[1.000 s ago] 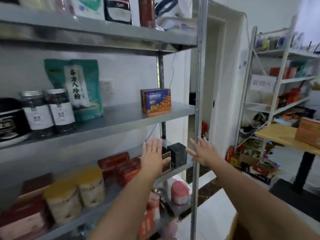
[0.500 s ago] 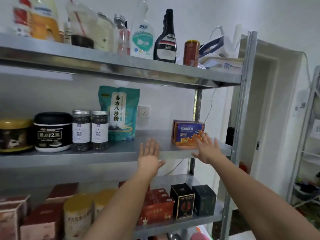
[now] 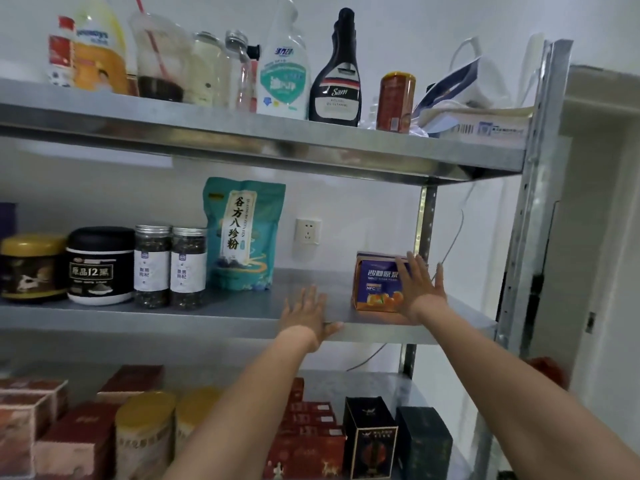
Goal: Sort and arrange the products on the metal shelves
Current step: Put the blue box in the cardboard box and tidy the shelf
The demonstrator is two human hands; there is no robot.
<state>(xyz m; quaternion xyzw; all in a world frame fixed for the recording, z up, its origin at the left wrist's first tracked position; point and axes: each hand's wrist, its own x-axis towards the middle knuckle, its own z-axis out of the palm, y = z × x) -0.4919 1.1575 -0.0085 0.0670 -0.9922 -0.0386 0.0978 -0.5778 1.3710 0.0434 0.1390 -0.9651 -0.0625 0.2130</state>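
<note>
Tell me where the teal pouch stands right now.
In the head view the teal pouch stands upright on the middle shelf, left of centre, right of the two clear jars and left of the wall socket.

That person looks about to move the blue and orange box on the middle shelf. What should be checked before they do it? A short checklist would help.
1. Right hand reaches the blue and orange box: ok, it lies flat against the box front.
2. Fingers curled round the box for lifting: not ok, they are straight.
3. Left hand free: ok, it rests flat at the front edge of the middle shelf and holds nothing.
4. Bare shelf between the box and the teal pouch: ok.
5. Box upright: ok.
6. Box clear of the rear post: cannot tell, the right hand hides that side.
</note>
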